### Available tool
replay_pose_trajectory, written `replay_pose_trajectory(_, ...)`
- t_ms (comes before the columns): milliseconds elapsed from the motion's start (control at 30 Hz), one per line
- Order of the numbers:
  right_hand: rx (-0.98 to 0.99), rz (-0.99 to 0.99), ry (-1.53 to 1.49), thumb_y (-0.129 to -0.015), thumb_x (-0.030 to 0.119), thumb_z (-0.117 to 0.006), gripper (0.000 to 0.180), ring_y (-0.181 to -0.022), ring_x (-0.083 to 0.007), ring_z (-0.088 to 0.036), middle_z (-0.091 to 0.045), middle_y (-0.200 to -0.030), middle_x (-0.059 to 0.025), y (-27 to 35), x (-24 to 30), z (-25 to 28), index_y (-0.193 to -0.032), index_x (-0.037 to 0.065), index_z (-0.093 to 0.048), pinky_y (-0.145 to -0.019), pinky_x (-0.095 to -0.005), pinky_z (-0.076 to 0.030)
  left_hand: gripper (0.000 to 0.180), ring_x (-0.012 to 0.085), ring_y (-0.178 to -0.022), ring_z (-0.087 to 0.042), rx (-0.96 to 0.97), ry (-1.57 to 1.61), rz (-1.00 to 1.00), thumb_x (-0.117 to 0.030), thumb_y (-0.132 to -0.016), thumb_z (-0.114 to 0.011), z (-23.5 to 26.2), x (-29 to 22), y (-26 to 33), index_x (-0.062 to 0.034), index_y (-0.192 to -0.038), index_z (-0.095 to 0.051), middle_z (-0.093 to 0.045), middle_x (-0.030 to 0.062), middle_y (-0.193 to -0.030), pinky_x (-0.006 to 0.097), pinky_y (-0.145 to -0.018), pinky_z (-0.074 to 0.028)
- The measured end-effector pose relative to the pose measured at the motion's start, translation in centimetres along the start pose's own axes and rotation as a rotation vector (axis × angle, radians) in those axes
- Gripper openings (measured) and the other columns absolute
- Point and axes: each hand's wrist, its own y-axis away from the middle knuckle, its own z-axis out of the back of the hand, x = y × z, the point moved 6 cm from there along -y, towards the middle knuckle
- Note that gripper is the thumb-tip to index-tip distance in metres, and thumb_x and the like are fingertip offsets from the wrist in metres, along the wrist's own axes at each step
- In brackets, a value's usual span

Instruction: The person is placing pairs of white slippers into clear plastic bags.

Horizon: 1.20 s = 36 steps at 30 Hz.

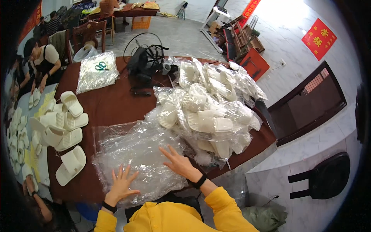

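Note:
Flat clear plastic bags (143,154) lie in a stack on the brown-covered table in front of me. My left hand (121,185) is spread over their near left part, its fingers apart and nothing in it. Over their right side my right hand (179,164) also has its fingers stretched out, holding nothing. Whether the palms press on the plastic, I cannot tell. To the left sit loose white slippers (71,164), one pair nested and several more heaped behind it. At the right rises a big pile of bagged white slippers (208,120).
Green-handled scissors (101,66) rest on a stack of clear bags (92,81) at the far left. Black gear with cables (145,63) stands at the back. Co-workers sit at a grey table (43,166) covered with slippers on the left. A black chair (328,176) stands right.

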Motion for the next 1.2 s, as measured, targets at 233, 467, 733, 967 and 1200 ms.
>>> replay_pose_trajectory(233,-0.691,0.005,0.196,-0.075,0.021,-0.074,0.058,-0.124,-0.0360,-0.045,-0.051,-0.130,-0.0128,1.8,-2.4,12.6,-0.128,0.009,-0.055,-0.106,-0.0481,-0.034,0.091,0.0457,-0.143,-0.007,0.005,0.017,0.060,-0.070,-0.066,-0.068,-2.1,1.5,-2.1,-0.0308,-0.143,-0.041,-0.018,0.0166,-0.156,0.070,-0.108,-0.001)
replay_pose_trajectory(467,-0.669,-0.096,0.081,-0.091,0.013,-0.056,0.024,-0.115,-0.0311,-0.057,-0.067,-0.106,-0.0142,-3.8,-8.4,15.7,-0.112,0.007,-0.067,-0.106,-0.0447,-0.035,0.091,0.0448,-0.142,-0.013,-0.032,0.009,0.033,-0.069,-0.064,-0.070,-1.6,1.1,-2.4,-0.0303,-0.142,-0.043,-0.024,0.0143,-0.154,0.070,-0.108,-0.005)
replay_pose_trajectory(733,-0.372,0.524,-0.081,-0.081,0.015,-0.072,0.052,-0.122,-0.0345,-0.052,-0.057,-0.130,-0.0145,-1.7,13.5,17.7,-0.129,0.006,-0.055,-0.104,-0.0386,-0.040,0.062,0.0374,-0.126,-0.039,-0.250,0.033,0.016,-0.050,-0.085,-0.062,0.1,2.2,-3.4,-0.0173,-0.136,-0.049,-0.048,0.0104,-0.136,0.054,-0.100,-0.031)
replay_pose_trajectory(967,-0.297,-0.093,-0.633,-0.094,0.016,-0.058,0.036,-0.104,-0.0244,-0.063,-0.064,-0.115,-0.0176,-4.1,-0.5,10.9,-0.124,-0.002,-0.056,-0.088,-0.0308,-0.049,0.052,0.0343,-0.124,-0.042,0.263,-0.287,0.229,-0.047,-0.087,-0.060,-4.5,6.2,-3.5,-0.0155,-0.128,-0.054,-0.051,0.0112,-0.133,0.054,-0.099,-0.031)
replay_pose_trajectory(1200,-0.164,-0.323,-0.292,-0.089,0.035,-0.062,0.041,-0.093,-0.0291,-0.063,-0.065,-0.101,-0.0198,-12.5,-6.4,1.6,-0.104,-0.003,-0.064,-0.081,-0.0372,-0.049,0.055,0.0327,-0.134,-0.034,-0.200,-0.173,0.071,-0.055,-0.088,-0.053,-6.1,7.0,-3.1,-0.0190,-0.130,-0.056,-0.046,0.0105,-0.140,0.056,-0.105,-0.025)
